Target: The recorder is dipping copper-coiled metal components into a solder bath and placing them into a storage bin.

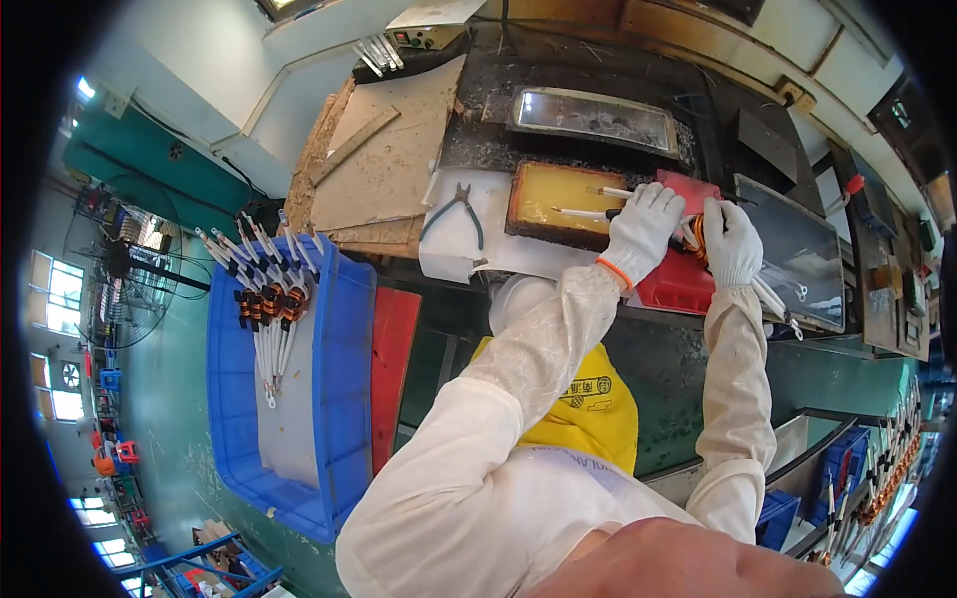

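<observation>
Both my hands wear white gloves and are at the worktable's front edge. Between them is a wire coil [697, 239], orange and black, with white-sleeved leads. My left hand [645, 228] is closed on the leads' side of it; two white leads [588, 212] stick out leftward past its fingers, over a yellow-filled, dark-rimmed tray [531, 235]. Whether the lead tips touch the yellow surface I cannot tell. My right hand [733, 245] grips the coil's right side, with more white leads [770, 297] below it. A red tray [676, 284] lies beneath the hands.
Blue-handled pliers [457, 214] lie on white sheeting left of the yellow tray. Behind stands a metal-rimmed rectangular pot [595, 120]; a grey tray [797, 254] sits at right. A blue crate [344, 399] holds several finished-looking coils [274, 309]. A fan [118, 259] stands far left.
</observation>
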`<state>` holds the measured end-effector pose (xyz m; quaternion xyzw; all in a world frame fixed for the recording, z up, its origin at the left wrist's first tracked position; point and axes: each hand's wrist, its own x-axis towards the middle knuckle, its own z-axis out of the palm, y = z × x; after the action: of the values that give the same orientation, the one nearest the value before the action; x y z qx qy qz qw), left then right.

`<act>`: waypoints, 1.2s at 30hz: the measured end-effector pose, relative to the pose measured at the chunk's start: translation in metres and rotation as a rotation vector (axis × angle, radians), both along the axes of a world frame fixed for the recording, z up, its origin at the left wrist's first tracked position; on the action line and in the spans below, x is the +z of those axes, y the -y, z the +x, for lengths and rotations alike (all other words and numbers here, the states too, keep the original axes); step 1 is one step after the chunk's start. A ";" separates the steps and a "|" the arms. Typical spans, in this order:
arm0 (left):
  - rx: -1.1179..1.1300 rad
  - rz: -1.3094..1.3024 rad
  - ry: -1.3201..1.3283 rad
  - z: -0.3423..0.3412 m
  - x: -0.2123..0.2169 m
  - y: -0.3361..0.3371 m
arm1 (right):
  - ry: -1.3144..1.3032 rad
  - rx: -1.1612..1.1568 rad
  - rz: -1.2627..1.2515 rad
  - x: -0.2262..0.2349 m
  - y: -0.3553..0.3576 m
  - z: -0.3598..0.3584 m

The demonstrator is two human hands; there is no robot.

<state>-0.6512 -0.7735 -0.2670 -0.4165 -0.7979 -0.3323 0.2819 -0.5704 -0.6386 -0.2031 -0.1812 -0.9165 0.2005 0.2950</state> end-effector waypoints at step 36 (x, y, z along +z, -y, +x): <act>-0.067 -0.096 -0.041 -0.006 0.008 0.002 | 0.196 0.452 0.024 0.027 -0.018 0.021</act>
<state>-0.6572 -0.7759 -0.2589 -0.4629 -0.7925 -0.2942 0.2666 -0.5493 -0.6211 -0.1759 0.0132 -0.9603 0.2318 0.1544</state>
